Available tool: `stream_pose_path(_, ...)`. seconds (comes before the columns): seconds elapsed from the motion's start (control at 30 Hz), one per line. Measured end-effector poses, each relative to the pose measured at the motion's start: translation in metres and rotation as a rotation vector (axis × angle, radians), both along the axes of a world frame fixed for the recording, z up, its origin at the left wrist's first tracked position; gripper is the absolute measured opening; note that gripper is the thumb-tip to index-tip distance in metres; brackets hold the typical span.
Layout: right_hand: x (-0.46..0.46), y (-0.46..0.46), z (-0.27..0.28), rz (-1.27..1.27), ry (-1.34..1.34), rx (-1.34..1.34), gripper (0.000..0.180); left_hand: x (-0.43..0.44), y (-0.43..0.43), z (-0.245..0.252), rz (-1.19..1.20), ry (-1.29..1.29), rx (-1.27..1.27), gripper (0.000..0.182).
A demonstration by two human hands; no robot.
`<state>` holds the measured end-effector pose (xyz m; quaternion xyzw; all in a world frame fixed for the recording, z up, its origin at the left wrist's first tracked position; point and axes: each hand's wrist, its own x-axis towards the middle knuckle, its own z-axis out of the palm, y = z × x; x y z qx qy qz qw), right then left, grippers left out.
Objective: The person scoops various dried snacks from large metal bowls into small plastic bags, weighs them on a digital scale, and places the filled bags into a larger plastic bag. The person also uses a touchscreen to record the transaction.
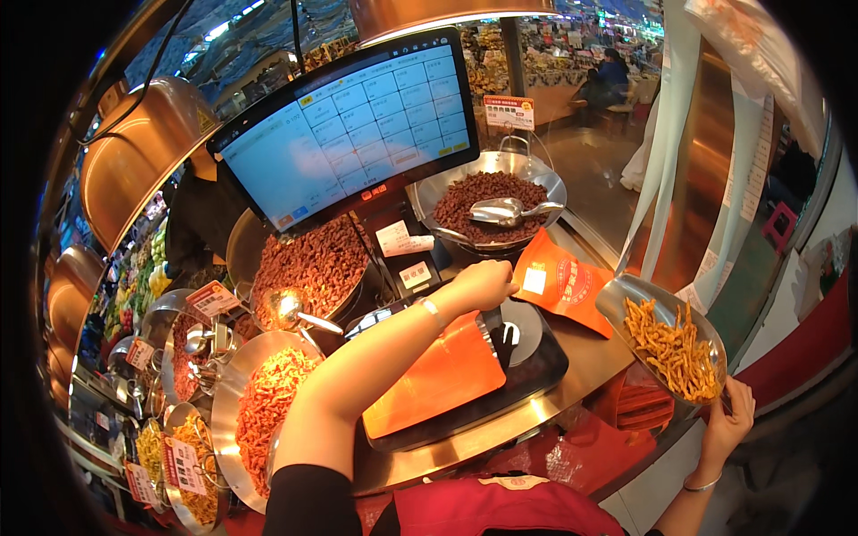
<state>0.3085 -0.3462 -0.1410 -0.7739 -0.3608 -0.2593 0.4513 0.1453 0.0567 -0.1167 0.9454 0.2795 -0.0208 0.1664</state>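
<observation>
My right hand (728, 412) grips the handle end of a metal scoop (606, 301) filled with orange-brown fried strips (673, 348), at the right. My left hand (484, 287) is closed at the top left corner of an upright orange pouch (566, 281) with a white label; its fingertips are partly hidden, but it seems to pinch the pouch. Below my left forearm, another orange pouch (442, 375) lies flat on the black weighing scale (546, 362). Part of the scale's round plate shows beside that pouch.
A touchscreen till (355, 127) stands behind the scale. Metal pans of dried snacks, such as one with a scoop (499, 211) and one of red strips (268, 402), line the back and left. Copper lamps (141, 154) hang overhead. Plastic bags (744, 154) hang at the right.
</observation>
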Motion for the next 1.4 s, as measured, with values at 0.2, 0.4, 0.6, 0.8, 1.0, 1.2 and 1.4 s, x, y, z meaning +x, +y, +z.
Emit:
stream_pose_path(0.2, 0.007, -0.007, -0.004, -0.059, 0.048, -0.037, 0.021, 0.093, 0.069, -0.061, -0.083, 0.287, -0.032, 0.047)
stream_pose_path(0.4, 0.008, -0.015, -0.015, -0.124, 0.092, -0.067, 0.022, 0.120, 0.080, -0.065, 0.082, -0.149, -0.305, 0.023)
stream_pose_path(0.6, 0.010, -0.016, -0.018, -0.160, 0.194, -0.124, 0.019, 0.153, 0.089, -0.052, -0.279, -0.410, 0.148, 0.027)
stream_pose_path(0.8, 0.014, -0.019, -0.012, -0.103, -0.086, -0.152, 0.024, 0.168, 0.101, -0.063, -0.146, -0.515, 0.332, 0.023)
stream_pose_path(1.0, 0.016, -0.017, -0.018, -0.115, -0.089, -0.184, 0.023, 0.160, 0.103, -0.073, -0.028, -0.183, 0.304, 0.032)
stream_pose_path(1.2, 0.017, -0.010, -0.016, -0.068, -0.108, -0.185, 0.023, 0.153, 0.105, -0.061, -0.031, -0.167, 0.296, 0.039)
stream_pose_path(1.4, 0.020, 0.000, -0.014, -0.024, -0.174, -0.148, 0.021, 0.118, 0.092, -0.014, -0.123, -0.230, 0.188, 0.033)
